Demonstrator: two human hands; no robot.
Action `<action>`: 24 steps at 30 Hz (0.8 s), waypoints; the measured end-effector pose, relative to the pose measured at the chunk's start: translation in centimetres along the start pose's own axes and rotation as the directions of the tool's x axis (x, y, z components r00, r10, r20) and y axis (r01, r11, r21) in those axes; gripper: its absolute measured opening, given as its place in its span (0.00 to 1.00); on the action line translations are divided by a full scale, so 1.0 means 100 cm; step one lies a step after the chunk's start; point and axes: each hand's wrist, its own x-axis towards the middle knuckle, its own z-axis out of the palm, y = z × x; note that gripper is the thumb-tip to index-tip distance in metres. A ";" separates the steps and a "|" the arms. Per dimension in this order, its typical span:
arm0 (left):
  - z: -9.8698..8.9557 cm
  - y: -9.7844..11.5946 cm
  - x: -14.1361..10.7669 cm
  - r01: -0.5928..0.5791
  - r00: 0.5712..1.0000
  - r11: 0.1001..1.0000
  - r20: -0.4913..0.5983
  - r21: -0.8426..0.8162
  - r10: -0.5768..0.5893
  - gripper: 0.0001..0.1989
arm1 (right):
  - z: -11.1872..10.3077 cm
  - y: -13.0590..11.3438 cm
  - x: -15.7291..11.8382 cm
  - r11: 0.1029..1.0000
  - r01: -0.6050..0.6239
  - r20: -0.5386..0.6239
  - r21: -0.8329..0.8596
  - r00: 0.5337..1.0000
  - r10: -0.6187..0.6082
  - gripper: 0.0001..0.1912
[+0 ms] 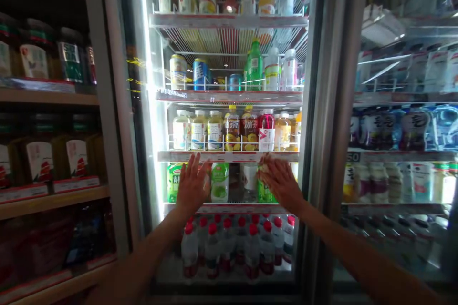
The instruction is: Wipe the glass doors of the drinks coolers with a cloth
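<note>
In the head view, both my arms reach forward into a lit drinks fridge. My left hand (193, 184) is raised with fingers spread, in front of a green pack (174, 182) and a green-and-white bottle (219, 186) on the fourth shelf. My right hand (281, 178) has its fingers stretched out and leaning left, before another green-labelled drink (265, 193). A pale blurred patch shows at its fingertips; I cannot tell what it is. A white-labelled bottle (249, 181) stands between my hands. Neither hand visibly grips a drink.
Above my hands is a shelf edge (229, 156) with a wire guard and several bottled drinks (232, 128). Water bottles with red caps (226, 243) fill the bottom. A metal door frame (331, 105) stands at right; shelves of jars (37, 157) are at left.
</note>
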 end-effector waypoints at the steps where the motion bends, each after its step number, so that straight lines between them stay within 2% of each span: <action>1: 0.001 0.001 0.000 -0.005 1.000 1.000 0.002 -0.006 0.005 0.27 | -0.001 -0.003 -0.012 0.999 0.050 0.048 0.010 0.998 -0.050 0.22; 3: 0.002 0.002 0.001 -0.011 1.000 1.000 0.004 -0.014 0.011 0.27 | -0.003 0.001 -0.024 0.998 0.065 0.076 -0.004 0.995 -0.065 0.22; 5: 0.002 0.002 0.002 -0.013 1.000 1.000 0.002 -0.011 0.013 0.27 | -0.007 0.020 -0.017 0.996 -0.064 0.000 -0.058 0.998 0.064 0.24; 7: 0.003 0.003 0.004 -0.014 1.000 1.000 -0.002 0.004 0.014 0.26 | -0.010 0.042 -0.001 0.969 -0.233 -0.110 -0.088 0.969 0.223 0.27; 9: 0.004 0.004 0.005 -0.017 1.000 1.000 -0.006 0.016 0.017 0.25 | -0.012 0.053 0.006 0.943 -0.322 -0.158 -0.084 0.939 0.306 0.29; 11: 0.005 0.005 0.005 -0.014 1.000 1.000 -0.011 0.017 0.014 0.24 | -0.010 0.045 -0.006 0.947 -0.312 -0.150 -0.080 0.943 0.298 0.30; 14: 0.006 0.006 0.004 -0.009 1.000 1.000 -0.013 0.010 0.009 0.24 | -0.005 0.017 -0.044 0.973 -0.218 -0.047 -0.081 0.976 0.214 0.30; 16: 0.006 0.006 0.005 -0.010 1.000 1.000 -0.007 0.009 0.011 0.24 | -0.003 0.011 -0.057 0.982 -0.176 -0.006 -0.071 0.984 0.176 0.29; 18: 0.004 0.004 0.008 -0.004 1.000 1.000 0.005 0.007 0.004 0.25 | -0.003 0.025 -0.044 0.978 -0.200 -0.044 -0.064 0.979 0.197 0.29; 21: 0.002 0.000 0.014 0.010 1.000 1.000 0.014 0.003 -0.010 0.26 | -0.004 0.058 0.005 0.937 -0.347 -0.188 -0.045 0.924 0.333 0.30; 23: 0.001 -0.003 0.016 0.026 1.000 1.000 0.006 0.004 -0.026 0.26 | -0.003 0.065 0.029 0.911 -0.413 -0.242 -0.023 0.886 0.396 0.30; 24: 0.000 -0.005 0.017 0.036 0.999 0.999 0.001 0.005 -0.036 0.27 | -0.001 0.060 0.034 0.911 -0.413 -0.244 -0.017 0.885 0.397 0.29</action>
